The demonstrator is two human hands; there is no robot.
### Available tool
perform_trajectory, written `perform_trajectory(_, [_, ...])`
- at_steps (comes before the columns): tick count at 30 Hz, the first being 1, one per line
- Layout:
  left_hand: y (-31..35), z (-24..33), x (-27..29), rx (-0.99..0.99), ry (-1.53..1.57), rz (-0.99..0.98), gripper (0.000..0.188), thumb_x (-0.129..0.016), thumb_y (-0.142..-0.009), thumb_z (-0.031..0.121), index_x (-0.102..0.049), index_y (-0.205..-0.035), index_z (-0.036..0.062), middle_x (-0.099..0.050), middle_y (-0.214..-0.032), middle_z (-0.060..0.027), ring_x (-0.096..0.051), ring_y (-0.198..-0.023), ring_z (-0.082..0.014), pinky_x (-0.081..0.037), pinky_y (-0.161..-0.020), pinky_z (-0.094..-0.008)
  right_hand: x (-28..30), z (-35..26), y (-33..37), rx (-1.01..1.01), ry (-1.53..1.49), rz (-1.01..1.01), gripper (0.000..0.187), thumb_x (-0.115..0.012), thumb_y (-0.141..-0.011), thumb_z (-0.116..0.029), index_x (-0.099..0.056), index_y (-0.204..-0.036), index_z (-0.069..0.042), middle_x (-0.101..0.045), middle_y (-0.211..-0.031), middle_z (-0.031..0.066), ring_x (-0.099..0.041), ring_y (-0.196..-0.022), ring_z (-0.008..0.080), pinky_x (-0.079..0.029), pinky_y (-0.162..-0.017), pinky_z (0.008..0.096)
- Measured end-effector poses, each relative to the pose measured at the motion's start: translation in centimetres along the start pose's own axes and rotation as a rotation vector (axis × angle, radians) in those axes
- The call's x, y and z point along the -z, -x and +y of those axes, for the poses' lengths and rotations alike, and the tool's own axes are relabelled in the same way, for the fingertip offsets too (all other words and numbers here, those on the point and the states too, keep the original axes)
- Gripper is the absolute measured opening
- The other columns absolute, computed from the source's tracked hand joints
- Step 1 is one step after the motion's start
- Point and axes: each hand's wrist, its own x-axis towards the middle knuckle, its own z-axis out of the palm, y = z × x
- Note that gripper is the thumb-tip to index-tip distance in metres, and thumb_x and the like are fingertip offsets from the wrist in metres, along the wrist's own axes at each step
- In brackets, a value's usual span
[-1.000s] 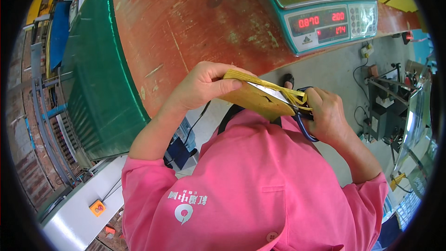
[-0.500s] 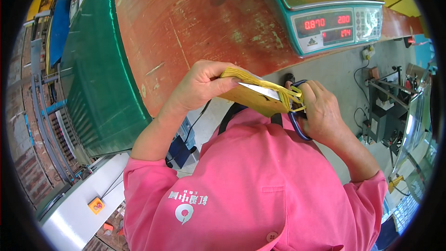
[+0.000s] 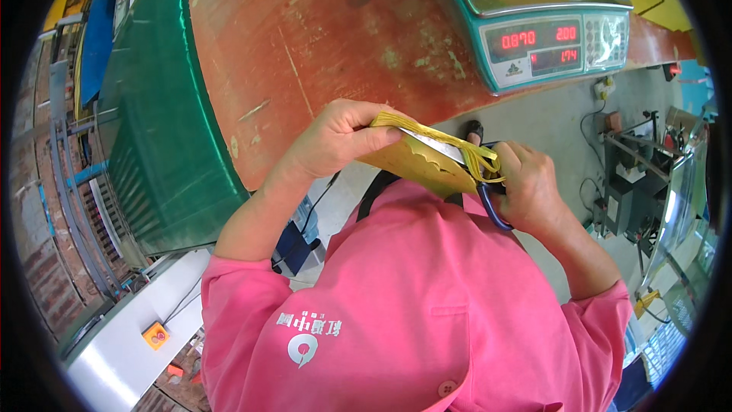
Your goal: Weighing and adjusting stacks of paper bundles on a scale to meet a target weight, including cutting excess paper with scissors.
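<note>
My left hand [image 3: 335, 139] pinches one end of a thick stack of thin yellow sheets [image 3: 412, 162] between thumb and fingers, in front of my chest. Closed around blue-handled scissors [image 3: 492, 207], my right hand [image 3: 534, 187] is at the other end of the stack. A pale scissor blade runs along the stack's upper edge and is partly covered by it. Below the blade the cut edge looks ragged. Narrow yellow strips [image 3: 482, 162] bunch and curl beside my right fingers. The scissors' other blade is hidden.
A worn red-brown tabletop [image 3: 305, 38] lies ahead, carrying a teal digital scale [image 3: 488, 53] with yellow material on its pan. A green surface [image 3: 152, 130] borders it at left. White machine casing [image 3: 130, 343] with an orange switch box stands lower left; metal equipment [image 3: 633, 191] stands at right.
The scissor blades have closed further on the stack, and less of the blade shows. The upper blue handle has dropped toward the lower one. Both hands stay nearly in place.
</note>
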Motion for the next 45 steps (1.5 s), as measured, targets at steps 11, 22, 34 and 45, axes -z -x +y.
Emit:
perform_trajectory(11, [0.8, -1.3, 0.5, 0.081, 0.088, 0.013, 0.02, -0.064, -0.091, 0.01, -0.069, -0.107, -0.0014, -0.07, -0.1, -0.0033, -0.061, -0.095, -0.0099, -0.047, -0.085, -0.0257, -0.8, -1.5, -0.9, -0.034, 0.05, -0.026, 0.029, -0.068, -0.075, -0.016, -0.051, -0.091, 0.001, -0.053, -0.083, 0.0161, -0.056, -0.079, 0.035, -0.048, -0.066, 0.0438])
perform_trajectory(22, [1.9, -1.3, 1.0, 0.023, 0.076, 0.01, 0.021, -0.064, -0.092, 0.009, -0.068, -0.11, -0.0007, -0.07, -0.097, -0.0013, -0.059, -0.09, -0.0059, -0.047, -0.082, -0.0228, -1.3, -2.3, -1.9, 0.012, -0.017, 0.01, 0.039, -0.073, -0.066, -0.015, -0.056, -0.097, 0.002, -0.053, -0.082, 0.0171, -0.056, -0.077, 0.0374, -0.047, -0.065, 0.0455])
perform_trajectory(34, [1.8, -2.3, 0.4, 0.03, 0.143, -0.049, 0.023, -0.062, -0.095, 0.013, -0.068, -0.11, -0.0013, -0.069, -0.096, -0.0004, -0.058, -0.091, -0.0053, -0.046, -0.081, -0.023, -2.0, -1.8, -0.4, 0.032, 0.076, 0.026, 0.031, -0.073, -0.069, -0.019, -0.052, -0.086, -0.002, -0.053, -0.076, 0.0143, -0.056, -0.066, 0.0342, -0.046, -0.056, 0.0437])
perform_trajectory(45, [1.4, -2.9, -0.7, 0.009, 0.144, -0.117, 0.026, -0.064, -0.09, 0.006, -0.066, -0.113, -0.0059, -0.069, -0.106, -0.0054, -0.06, -0.098, -0.0102, -0.047, -0.089, -0.0253, -1.8, -2.6, -0.8, 0.004, 0.102, 0.01, 0.03, -0.071, -0.071, -0.015, -0.055, -0.091, 0.0, -0.054, -0.083, 0.0158, -0.056, -0.078, 0.0363, -0.047, -0.065, 0.0451])
